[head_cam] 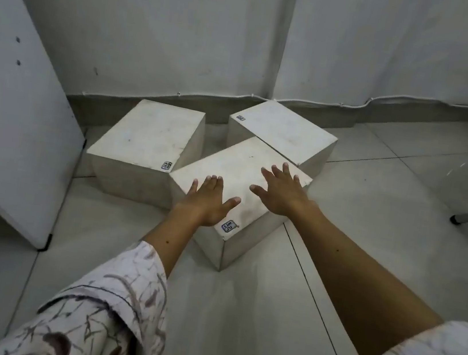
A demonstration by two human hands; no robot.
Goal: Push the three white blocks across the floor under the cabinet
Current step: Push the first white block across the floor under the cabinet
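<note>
Left hand: the left hand (208, 201) lies flat, palm down and fingers spread, on the top of the near white block (238, 178), close to its near-left edge.
Right hand: the right hand (280, 191) lies flat on the same top, fingers spread, toward its right edge; neither hand grips anything.
Near block: turned diagonally on the tiled floor (370, 226), one corner pointing at the camera; a small handwritten label (228, 226) sits at that corner.
Left block (148, 135): just beside the near block, their corners touching, with a label (166, 165) there.
Far block (282, 131): behind the near block, up against it, near the wall (186, 35), with a label (240, 118) at its left corner.
White panel (12, 101): stands left of the left block.
Sleeves: patterned sleeves (106, 309) cover the upper arms.
Cable (208, 97): a white cable runs along the wall's foot.
</note>
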